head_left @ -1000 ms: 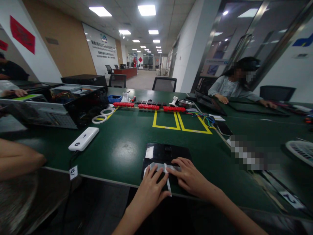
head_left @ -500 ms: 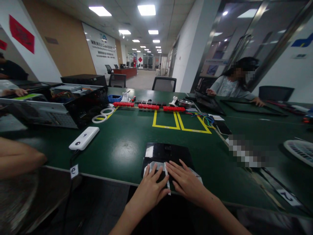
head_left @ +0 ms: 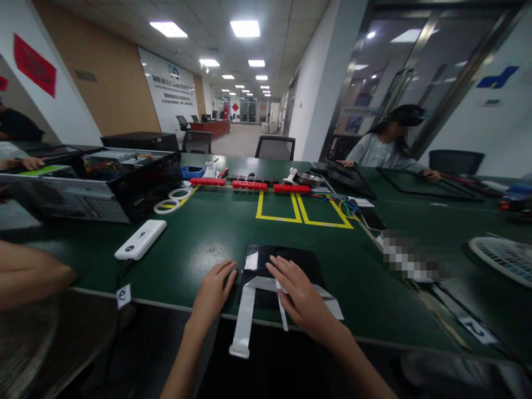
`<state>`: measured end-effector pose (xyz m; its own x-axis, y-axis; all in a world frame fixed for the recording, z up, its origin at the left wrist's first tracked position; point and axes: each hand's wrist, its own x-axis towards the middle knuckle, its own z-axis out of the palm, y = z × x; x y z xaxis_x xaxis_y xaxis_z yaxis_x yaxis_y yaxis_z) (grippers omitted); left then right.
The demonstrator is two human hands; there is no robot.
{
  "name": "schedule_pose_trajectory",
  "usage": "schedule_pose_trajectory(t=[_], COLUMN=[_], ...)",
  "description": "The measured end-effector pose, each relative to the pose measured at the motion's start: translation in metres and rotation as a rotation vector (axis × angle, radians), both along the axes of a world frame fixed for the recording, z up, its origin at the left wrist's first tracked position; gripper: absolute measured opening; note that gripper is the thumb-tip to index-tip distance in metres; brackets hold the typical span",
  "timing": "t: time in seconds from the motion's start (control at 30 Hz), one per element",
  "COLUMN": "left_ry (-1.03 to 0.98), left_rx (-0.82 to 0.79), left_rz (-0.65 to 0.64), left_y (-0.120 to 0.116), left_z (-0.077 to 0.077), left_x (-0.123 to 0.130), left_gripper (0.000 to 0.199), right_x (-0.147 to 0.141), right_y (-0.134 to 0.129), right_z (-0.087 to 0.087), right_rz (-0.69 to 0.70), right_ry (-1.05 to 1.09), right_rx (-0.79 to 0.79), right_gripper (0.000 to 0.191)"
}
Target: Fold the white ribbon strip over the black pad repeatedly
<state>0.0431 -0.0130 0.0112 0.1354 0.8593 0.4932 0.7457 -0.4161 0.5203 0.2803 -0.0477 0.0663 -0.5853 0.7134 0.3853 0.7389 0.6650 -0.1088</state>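
Note:
A flat black panel (head_left: 305, 257) with a white label (head_left: 251, 261) lies at the near edge of the green table. Across it runs a folded pale flat ribbon cable (head_left: 246, 313), whose left end hangs over the table edge with a connector (head_left: 240, 351) at its tip. A narrow white strip (head_left: 283, 318) comes out beside it. My right hand (head_left: 302, 293) rests flat on the panel and the cable, fingers stretched out, covering part of both. Just left of the panel, my left hand (head_left: 215, 288) is open on the table with nothing in it.
A white power bank (head_left: 141, 239) with a cable lies to the left, before an opened computer case (head_left: 91, 185). Red strips (head_left: 249, 185) and yellow tape outlines (head_left: 279, 220) are farther back. A co-worker (head_left: 388, 144) sits at the right, near a round white grille (head_left: 505, 257).
My left hand has lifted off the cable and moved left, off the panel. The cable's left end now hangs in sight over the edge. My right hand has shifted slightly left.

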Motion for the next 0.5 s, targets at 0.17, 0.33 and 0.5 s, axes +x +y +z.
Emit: schedule_pose_trajectory(t=[0.17,0.33,0.5], left_ry=[0.072,0.112,0.112], left_rx=[-0.007,-0.023,-0.031], left_rz=[0.009,0.010,0.008], left_y=[0.002,0.000,0.000], left_z=[-0.011,-0.010,-0.009], left_x=[0.000,0.000,-0.002], left_gripper=[0.029,0.028,0.028], right_x=[-0.026,-0.022,0.009], right_y=[0.015,0.029,0.042], right_z=[-0.018,-0.025,-0.012], right_rz=[0.101,0.136,0.118], right_ry=[-0.197,-0.250,-0.257], right_rx=[-0.170,-0.273,-0.400], right_gripper=[0.053,0.059,0.059])
